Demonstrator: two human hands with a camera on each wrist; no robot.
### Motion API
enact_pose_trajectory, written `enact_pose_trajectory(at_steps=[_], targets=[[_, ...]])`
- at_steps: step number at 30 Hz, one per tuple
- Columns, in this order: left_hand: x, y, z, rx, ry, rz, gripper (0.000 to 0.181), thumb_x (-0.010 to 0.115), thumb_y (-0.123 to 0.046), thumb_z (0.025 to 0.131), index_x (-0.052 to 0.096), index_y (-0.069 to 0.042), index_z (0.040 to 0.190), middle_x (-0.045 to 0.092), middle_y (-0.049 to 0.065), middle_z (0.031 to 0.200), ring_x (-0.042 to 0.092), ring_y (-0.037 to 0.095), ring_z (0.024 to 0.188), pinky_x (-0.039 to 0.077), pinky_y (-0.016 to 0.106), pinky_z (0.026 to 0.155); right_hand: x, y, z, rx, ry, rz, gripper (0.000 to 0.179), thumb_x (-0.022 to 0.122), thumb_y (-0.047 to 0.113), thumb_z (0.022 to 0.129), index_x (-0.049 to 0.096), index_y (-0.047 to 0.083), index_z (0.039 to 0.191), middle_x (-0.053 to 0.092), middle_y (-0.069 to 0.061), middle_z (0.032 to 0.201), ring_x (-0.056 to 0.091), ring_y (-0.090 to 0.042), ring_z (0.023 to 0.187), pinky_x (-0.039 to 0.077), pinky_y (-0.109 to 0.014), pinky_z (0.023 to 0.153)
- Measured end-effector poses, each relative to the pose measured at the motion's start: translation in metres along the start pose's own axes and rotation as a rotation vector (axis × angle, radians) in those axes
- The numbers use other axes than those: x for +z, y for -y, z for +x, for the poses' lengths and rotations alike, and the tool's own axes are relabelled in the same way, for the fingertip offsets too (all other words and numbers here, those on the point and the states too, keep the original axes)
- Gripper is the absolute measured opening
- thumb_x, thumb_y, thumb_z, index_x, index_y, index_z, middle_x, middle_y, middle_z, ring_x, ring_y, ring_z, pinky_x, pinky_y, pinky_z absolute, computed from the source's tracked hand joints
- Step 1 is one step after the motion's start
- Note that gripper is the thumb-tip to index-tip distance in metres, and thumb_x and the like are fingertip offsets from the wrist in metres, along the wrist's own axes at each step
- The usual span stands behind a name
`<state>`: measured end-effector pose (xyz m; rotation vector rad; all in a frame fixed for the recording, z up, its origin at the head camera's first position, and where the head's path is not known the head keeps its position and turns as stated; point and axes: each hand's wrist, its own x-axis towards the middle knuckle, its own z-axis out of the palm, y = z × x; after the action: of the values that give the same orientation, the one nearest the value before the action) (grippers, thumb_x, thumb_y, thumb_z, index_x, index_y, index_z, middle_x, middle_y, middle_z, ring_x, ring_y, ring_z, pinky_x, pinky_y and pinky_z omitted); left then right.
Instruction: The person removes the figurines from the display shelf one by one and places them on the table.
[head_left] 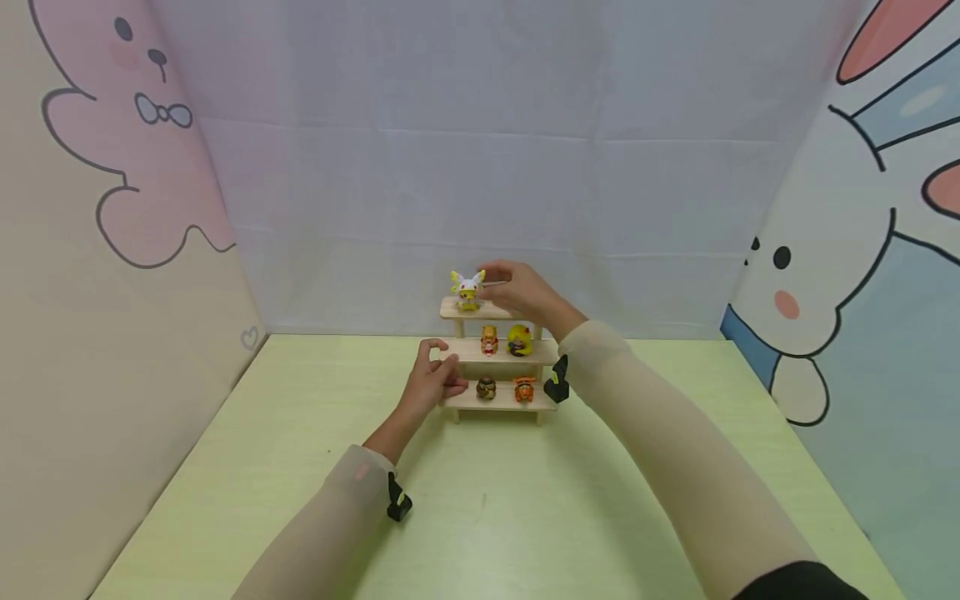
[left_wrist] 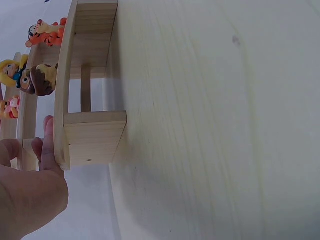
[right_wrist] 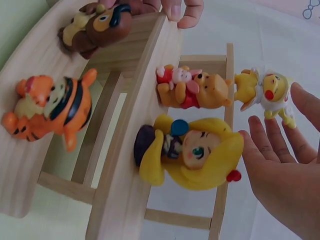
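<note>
Lane over the counter (head_left: 483,525) between left sleeve (head_left: 318,521) and right sleeve (head_left: 675,442) is open to the front of the tiered wooden stand (head_left: 504,400). Left end: obstructed by left grip (head_left: 429,382). Top: Pikachu figurine (head_left: 468,292) and right grip (head_left: 521,292) in the way; white backdrop (head_left: 360,283) limits the rear. Middle: Winnie-the-Pooh figurine (head_left: 489,340) and blonde girl figurine (head_left: 520,340) stand close. Bottom: narrow gap between owl figurine (head_left: 486,388) and Tigger figurine (head_left: 523,389).

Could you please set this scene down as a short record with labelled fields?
Stand: three-tier wooden shelf on a pale table
Top tier: white-and-yellow figure, towards the left end
Middle tier: bear figure left, girl figure right
Bottom tier: owl figure left, tiger figure right
Left hand: grips the shelf's left end
Right hand: at the white-and-yellow figure's right side; whether it pinches the figure is unclear
</note>
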<state>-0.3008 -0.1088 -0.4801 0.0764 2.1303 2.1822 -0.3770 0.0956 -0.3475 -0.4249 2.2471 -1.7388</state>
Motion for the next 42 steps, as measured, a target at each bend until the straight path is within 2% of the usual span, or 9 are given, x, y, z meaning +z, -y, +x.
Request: enact_pose_trajectory(at_steps=[10,15,21,27,34,42], targets=[[0.000,0.001,0.000,0.004,0.013,0.001,0.034,0.054,-0.024,0.110,0.037,-0.011,0.136,0.062,0.015,0.090,0.075,0.031,0.084,0.065,0.044,0.083,0.012,0.007,0.007,-0.039,0.029,0.010,0.055,0.072,0.006,0.098,0.051,0.002,0.148,0.056,-0.014,0.139,0.061,-0.030,0.123,0.049,-0.041,0.113],[0.000,0.000,0.001,0.001,0.013,-0.001,0.032,0.054,-0.023,0.110,0.037,-0.012,0.135,0.062,0.014,0.089,0.075,0.027,0.080,0.066,0.041,0.080,0.014,0.007,0.009,-0.040,0.026,-0.051,0.049,0.073,0.008,0.097,0.056,0.007,0.144,0.059,-0.014,0.128,0.062,-0.028,0.114,0.052,-0.040,0.109],[0.000,0.000,0.002,-0.007,0.009,-0.008,0.029,0.053,-0.021,0.110,0.037,-0.014,0.133,0.063,0.012,0.086,0.074,0.021,0.074,0.066,0.035,0.074,0.014,0.005,0.013,-0.050,0.022,-0.154,0.044,0.074,0.013,0.098,0.059,0.011,0.139,0.060,-0.014,0.122,0.062,-0.028,0.108,0.053,-0.051,0.104],[0.000,0.001,0.002,-0.008,0.005,-0.007,0.028,0.053,-0.022,0.111,0.037,-0.014,0.133,0.063,0.013,0.087,0.073,0.020,0.074,0.066,0.037,0.076,0.016,0.005,0.012,-0.054,0.002,-0.196,0.041,0.074,0.014,0.098,0.060,0.011,0.136,0.062,-0.014,0.120,0.063,-0.031,0.105,0.051,-0.058,0.103],[-0.002,-0.001,0.001,-0.012,0.008,-0.001,0.029,0.053,-0.022,0.110,0.037,-0.014,0.133,0.063,0.014,0.090,0.074,0.022,0.077,0.065,0.045,0.084,0.019,0.007,0.012,-0.045,-0.025,-0.215,0.040,0.074,0.014,0.097,0.061,0.012,0.135,0.064,-0.012,0.119,0.065,-0.030,0.105,0.054,-0.054,0.099],[-0.001,-0.002,0.000,-0.003,0.016,-0.001,0.028,0.053,-0.021,0.110,0.037,-0.014,0.133,0.061,0.014,0.089,0.075,0.026,0.080,0.066,0.040,0.079,0.013,0.007,0.007,-0.045,-0.049,-0.215,0.040,0.076,0.014,0.096,0.063,0.012,0.134,0.065,-0.012,0.119,0.065,-0.028,0.102,0.056,-0.048,0.096]])
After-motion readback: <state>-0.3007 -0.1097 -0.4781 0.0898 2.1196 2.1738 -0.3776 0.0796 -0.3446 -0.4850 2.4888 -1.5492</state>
